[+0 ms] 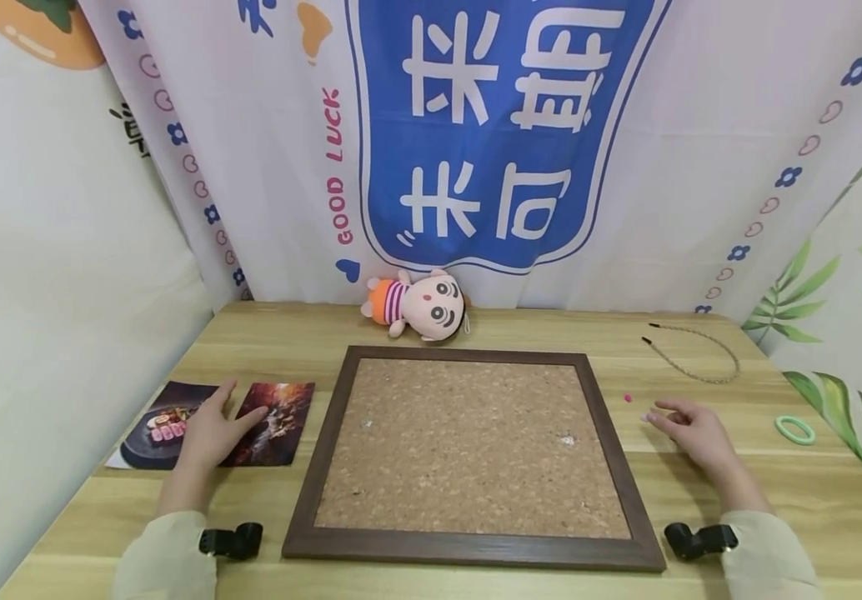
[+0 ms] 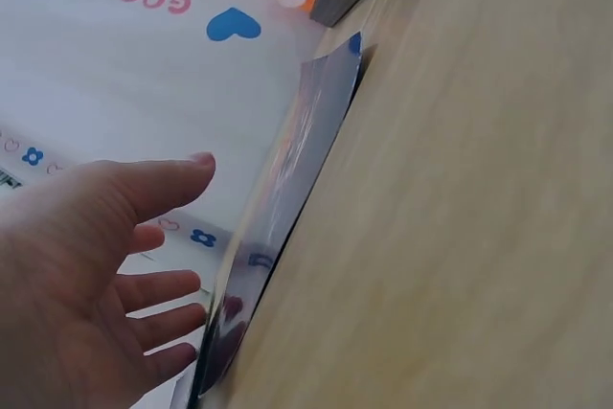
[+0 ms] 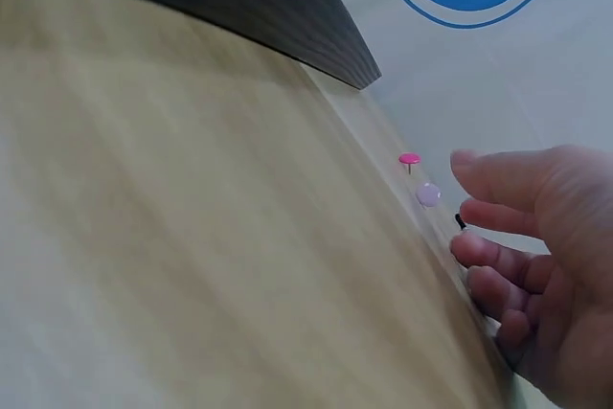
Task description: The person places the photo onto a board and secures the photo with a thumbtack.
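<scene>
My left hand [image 1: 210,433] is over two prints at the left of the table, fingers spread and relaxed. One print is a food photo [image 1: 164,429]; beside it lies a dark red-and-orange picture [image 1: 281,425] with slightly curled edges. In the left wrist view, a gap shows between the thumb and the other fingers, with nothing held there. On the right, my right hand [image 1: 701,437] has loosely bent fingers close to a pale lilac thumbtack [image 3: 428,194]. That tack sits on the table, apart from the fingertips. Just beyond it stands a pink thumbtack [image 3: 410,159], its pin downward.
Between the hands lies a cork board [image 1: 468,450] with a dark brown frame. A plush doll [image 1: 416,307] rests behind it by the curtain. At the right are a braided cord [image 1: 701,379] with black tips and a mint-green ring [image 1: 794,430].
</scene>
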`<action>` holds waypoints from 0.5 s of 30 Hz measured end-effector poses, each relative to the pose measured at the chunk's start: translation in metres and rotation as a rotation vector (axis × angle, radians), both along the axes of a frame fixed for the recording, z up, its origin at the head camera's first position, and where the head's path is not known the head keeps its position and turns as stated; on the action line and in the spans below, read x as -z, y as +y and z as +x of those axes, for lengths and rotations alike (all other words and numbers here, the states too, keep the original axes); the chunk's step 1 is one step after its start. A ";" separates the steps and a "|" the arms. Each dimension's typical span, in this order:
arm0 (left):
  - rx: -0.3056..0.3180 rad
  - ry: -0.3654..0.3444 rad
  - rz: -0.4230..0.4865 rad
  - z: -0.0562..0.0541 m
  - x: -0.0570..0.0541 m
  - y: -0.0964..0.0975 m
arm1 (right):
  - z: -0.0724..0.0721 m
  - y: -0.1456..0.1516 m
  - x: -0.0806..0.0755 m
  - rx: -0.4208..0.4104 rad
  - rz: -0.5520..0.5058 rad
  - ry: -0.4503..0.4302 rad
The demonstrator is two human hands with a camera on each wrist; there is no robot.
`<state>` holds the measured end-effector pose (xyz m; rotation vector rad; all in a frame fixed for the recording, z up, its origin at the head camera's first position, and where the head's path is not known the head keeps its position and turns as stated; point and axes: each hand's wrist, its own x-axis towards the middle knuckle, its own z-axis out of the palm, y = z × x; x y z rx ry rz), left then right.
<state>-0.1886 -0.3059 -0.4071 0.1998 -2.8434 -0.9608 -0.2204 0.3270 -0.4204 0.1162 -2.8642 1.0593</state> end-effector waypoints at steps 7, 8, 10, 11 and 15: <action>-0.064 0.045 0.036 0.002 0.000 -0.012 | 0.000 -0.002 0.006 0.051 0.003 0.013; -0.079 0.045 0.038 0.003 -0.001 -0.016 | 0.000 -0.002 0.007 0.053 0.003 0.019; -0.104 0.043 0.025 0.006 -0.003 -0.023 | 0.000 -0.002 0.008 0.056 0.008 0.034; -0.116 0.042 0.009 0.007 -0.003 -0.026 | 0.000 -0.002 0.009 0.057 0.011 0.043; -0.153 0.029 -0.010 0.011 -0.002 -0.040 | -0.001 -0.003 0.011 0.070 0.027 0.094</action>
